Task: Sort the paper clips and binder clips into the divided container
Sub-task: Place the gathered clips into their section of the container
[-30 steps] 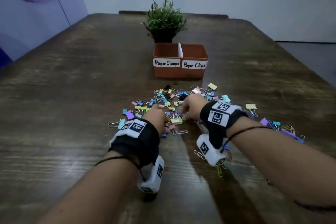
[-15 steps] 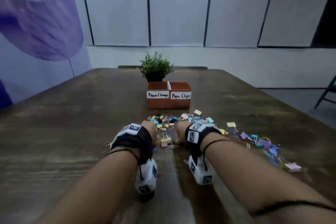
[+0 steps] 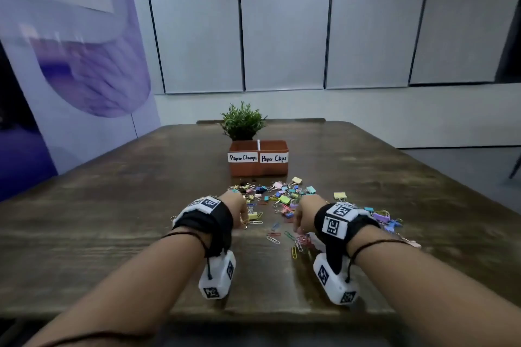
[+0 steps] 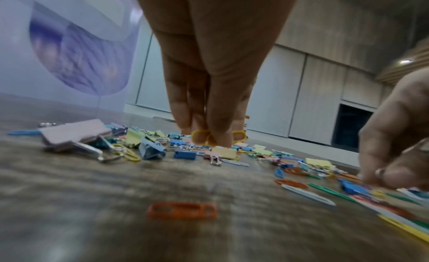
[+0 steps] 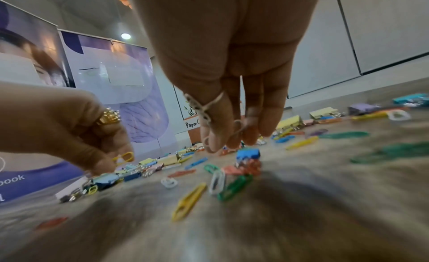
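**Clips on wooden table, both hands lowered into the pile**

Nearest item, left wrist view: one orange plastic-coated paper clip [image 4: 182, 210], lying flat at lower centre, long axis running left to right across the frame, apart from the rest.

Right wrist view, lower centre: a yellow paper clip [image 5: 189, 201], a white paper clip [image 5: 217, 181] and a green paper clip [image 5: 235, 187] lie close together, long axes running from lower left to upper right. A small blue binder clip [image 5: 247, 153] sits just beyond them.

Left hand [image 3: 235, 207]: left of centre in the head view, fingers pointing down, fingertips [image 4: 219, 137] pinched on a yellow paper clip [image 4: 201, 136] just above the pile. It wears a gold ring [image 5: 109, 116].

Right hand [image 3: 306, 213]: right of centre in the head view, fingers pointing down, fingertips [image 5: 214, 143] drawn together with thin pale wire loops between them, apparently a paper clip; blur prevents a firmer reading.

Scattered pile of pastel binder clips and coloured paper clips [image 3: 277, 196]: spread between and beyond the hands, trailing toward the right of the frame. A large pink binder clip [image 4: 74, 133] with silver handles lies at its left edge.

Terracotta-coloured divided container [image 3: 258, 159]: centre of the head view, beyond the pile, long axis left to right. White labels read "Paper Clamps" on the left compartment, "Paper Clips" on the right. Contents not visible.

Small green potted plant [image 3: 243, 121]: directly behind the container.

Dark wooden table [image 3: 98, 220]: carries all items.
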The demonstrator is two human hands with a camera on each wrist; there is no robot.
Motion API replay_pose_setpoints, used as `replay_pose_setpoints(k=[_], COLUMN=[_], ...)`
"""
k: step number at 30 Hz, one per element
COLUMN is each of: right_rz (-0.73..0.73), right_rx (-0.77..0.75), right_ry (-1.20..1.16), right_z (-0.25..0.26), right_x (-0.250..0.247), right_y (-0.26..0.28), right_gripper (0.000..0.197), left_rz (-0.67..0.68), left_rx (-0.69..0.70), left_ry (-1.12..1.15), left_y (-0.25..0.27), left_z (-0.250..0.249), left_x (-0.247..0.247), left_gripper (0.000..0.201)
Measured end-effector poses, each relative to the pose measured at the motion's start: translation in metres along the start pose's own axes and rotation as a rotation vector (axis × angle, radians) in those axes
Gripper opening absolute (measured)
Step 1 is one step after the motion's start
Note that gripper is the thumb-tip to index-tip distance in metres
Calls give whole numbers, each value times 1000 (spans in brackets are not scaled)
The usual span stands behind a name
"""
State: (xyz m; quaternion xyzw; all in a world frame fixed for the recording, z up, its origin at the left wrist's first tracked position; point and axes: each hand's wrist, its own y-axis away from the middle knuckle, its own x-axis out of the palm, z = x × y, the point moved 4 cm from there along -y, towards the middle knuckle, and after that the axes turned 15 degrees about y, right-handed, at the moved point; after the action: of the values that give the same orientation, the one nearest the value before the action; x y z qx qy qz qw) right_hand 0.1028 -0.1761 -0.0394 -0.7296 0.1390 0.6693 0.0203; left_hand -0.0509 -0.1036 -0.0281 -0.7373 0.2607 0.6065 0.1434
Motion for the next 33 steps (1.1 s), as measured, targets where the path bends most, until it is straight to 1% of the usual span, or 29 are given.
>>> replay_pose_setpoints(k=[2, 7, 10, 13, 16, 18, 19, 21, 22, 25, 26, 28, 29, 31, 33], right_rz=[4, -97, -41, 13, -28, -57, -48, 9, 48, 178, 198, 222, 221, 221, 231], right_rx=[11, 19, 8, -35, -52, -4, 15, 24, 20, 45, 54, 53, 45, 28, 0], right_ry=[-7, -31, -20, 22, -96, -129, -104, -9, 42, 130, 153, 186, 188, 152, 81], right_z=[-2, -1, 7, 13, 12, 3, 0, -5, -5, -7, -9, -15, -19, -26, -31], right_x=[12, 13, 15, 17, 11, 5, 4, 3, 4, 11, 13, 13, 13, 13, 15], right_y=[11, 28, 32, 34, 40, 42, 42, 41, 40, 37, 35, 34, 34, 35, 38], right_gripper=[22, 22, 23, 23, 23, 34, 41, 48, 49, 37, 37, 37, 37, 42, 45], left_rz=[31, 3, 20, 24, 73, 115, 131, 175, 199, 272, 307, 366, 377, 379, 408], left_rx=[35, -27, -34, -12, 46, 104, 138, 202, 240, 358, 379, 366, 347, 309, 291], left_ry=[-9, -52, -61, 14, 45, 16, 4, -55, -97, -225, -257, -332, -342, -323, -358], left_y=[19, 53, 64, 64, 61, 55, 50, 43, 40, 34, 31, 23, 19, 16, 18], left_z=[3, 28, 32, 28, 11, -5, -14, -32, -42, -72, -80, -89, -92, -95, -95], left_x=[9, 20, 22, 26, 28, 28, 29, 32, 33, 41, 44, 49, 51, 52, 52], left_gripper=[22, 23, 24, 24, 26, 28, 32, 43, 47, 53, 56, 62, 62, 53, 40])
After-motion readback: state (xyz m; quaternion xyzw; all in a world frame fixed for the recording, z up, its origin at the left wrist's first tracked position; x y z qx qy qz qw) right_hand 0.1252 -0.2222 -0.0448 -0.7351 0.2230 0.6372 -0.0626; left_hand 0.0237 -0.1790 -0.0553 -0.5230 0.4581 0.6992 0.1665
